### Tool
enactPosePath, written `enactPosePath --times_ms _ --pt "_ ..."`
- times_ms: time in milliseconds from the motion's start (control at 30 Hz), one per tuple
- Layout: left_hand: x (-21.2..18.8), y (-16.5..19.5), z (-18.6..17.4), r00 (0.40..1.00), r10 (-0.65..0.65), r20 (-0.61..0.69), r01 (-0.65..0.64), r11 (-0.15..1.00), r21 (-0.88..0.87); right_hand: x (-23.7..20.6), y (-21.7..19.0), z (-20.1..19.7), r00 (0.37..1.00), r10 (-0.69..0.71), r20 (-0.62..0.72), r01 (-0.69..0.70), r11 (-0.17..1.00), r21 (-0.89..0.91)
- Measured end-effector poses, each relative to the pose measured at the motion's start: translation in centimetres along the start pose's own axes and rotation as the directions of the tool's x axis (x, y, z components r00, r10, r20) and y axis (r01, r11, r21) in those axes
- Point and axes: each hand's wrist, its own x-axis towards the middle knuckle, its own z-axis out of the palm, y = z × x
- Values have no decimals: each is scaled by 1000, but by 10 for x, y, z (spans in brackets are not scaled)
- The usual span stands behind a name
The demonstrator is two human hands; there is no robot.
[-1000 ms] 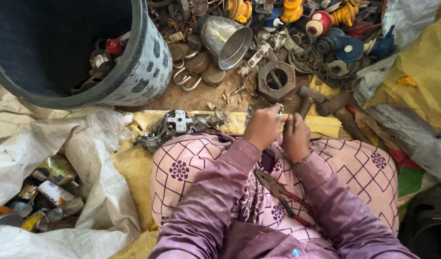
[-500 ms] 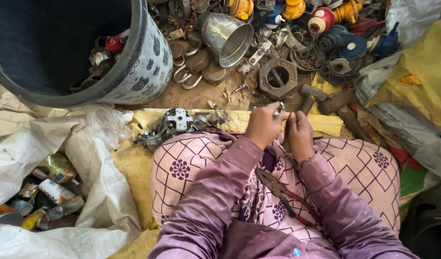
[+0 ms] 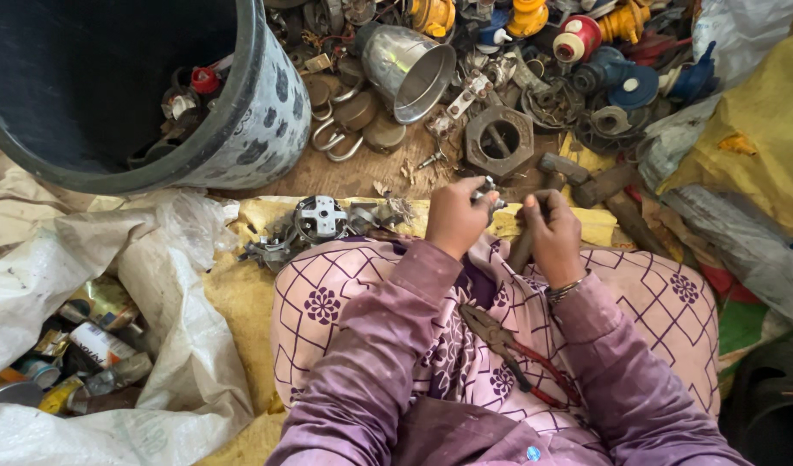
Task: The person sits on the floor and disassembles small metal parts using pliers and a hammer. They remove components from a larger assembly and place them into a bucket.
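Observation:
My left hand (image 3: 456, 217) pinches a small metal part (image 3: 488, 192) just above my knees, which are covered by a pink patterned cloth. My right hand (image 3: 553, 233) is closed right beside it, fingers curled toward the same part; whether it grips that part or the wooden handle (image 3: 519, 252) under it I cannot tell. A pair of pliers (image 3: 515, 354) with red handles lies in my lap, untouched. A round grey-and-white metal fitting (image 3: 320, 217) rests on the yellow cloth left of my hands.
A large dark bucket (image 3: 241, 138) holding scrap stands at upper left. Beyond my hands lie a big hexagonal nut (image 3: 498, 141), a shiny metal cup (image 3: 411, 71), hammers (image 3: 591, 179), padlocks and coloured fittings. White sacks with cans (image 3: 94, 345) lie at left.
My hands have stayed close together over my knees; the left fingers have shifted slightly on the small part. Nothing else has moved.

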Motion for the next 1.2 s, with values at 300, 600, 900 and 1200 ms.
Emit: enactPosePath --times_ms 300,600,900,1200 --pt "-10 16 3 992 118 45 -121 989 81 0 34 11 979 169 118 -174 984 39" --pt "-1 3 1 998 29 60 -27 999 -28 -7 2 11 960 -279 20 266 889 -373" --pt "3 -11 2 996 -38 81 50 986 -160 -6 -21 1 876 -458 151 473 757 -450" --pt "3 -6 -1 998 -6 63 9 999 -39 -10 -30 5 858 -489 156 496 710 -500"
